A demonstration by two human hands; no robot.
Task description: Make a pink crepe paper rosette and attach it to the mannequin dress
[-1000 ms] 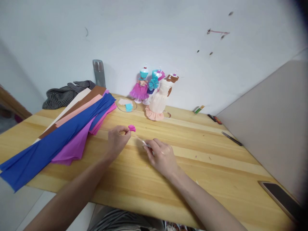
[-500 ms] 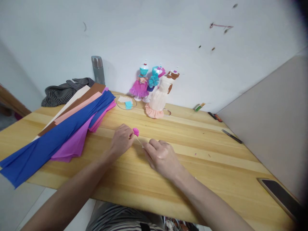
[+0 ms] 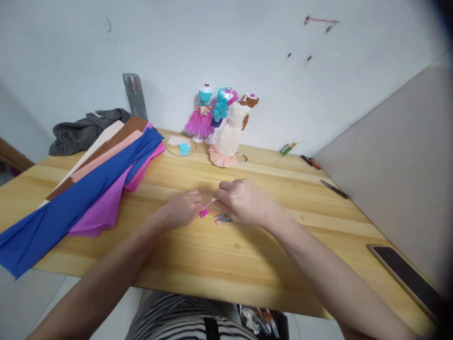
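My left hand (image 3: 182, 208) is closed, its fingers pinching a small pink crepe-paper rosette (image 3: 204, 213) that shows below the fingertips. A thin pale strand (image 3: 209, 204), string or tape, runs taut from there to my right hand (image 3: 243, 200). That hand is closed on the strand's other end, where a whitish bit shows at the fingertips. Below the right fingers lie small scissors (image 3: 222, 219), partly hidden by the hand, with pink specks at their tips.
Strips of coloured crepe paper (image 3: 106, 189) cover the table's left side. At the back stand a flask (image 3: 135, 97), dressed miniature mannequins (image 3: 231, 130) and a wire ring (image 3: 166, 147). A glue stick (image 3: 289, 148), a dark knife (image 3: 334, 189) and a phone (image 3: 403, 278) lie to the right.
My right hand has risen and shifted slightly away from me, uncovering the scissors. The rosette has turned from above the left fingertips to below them, and the strand now slants upward to the right.
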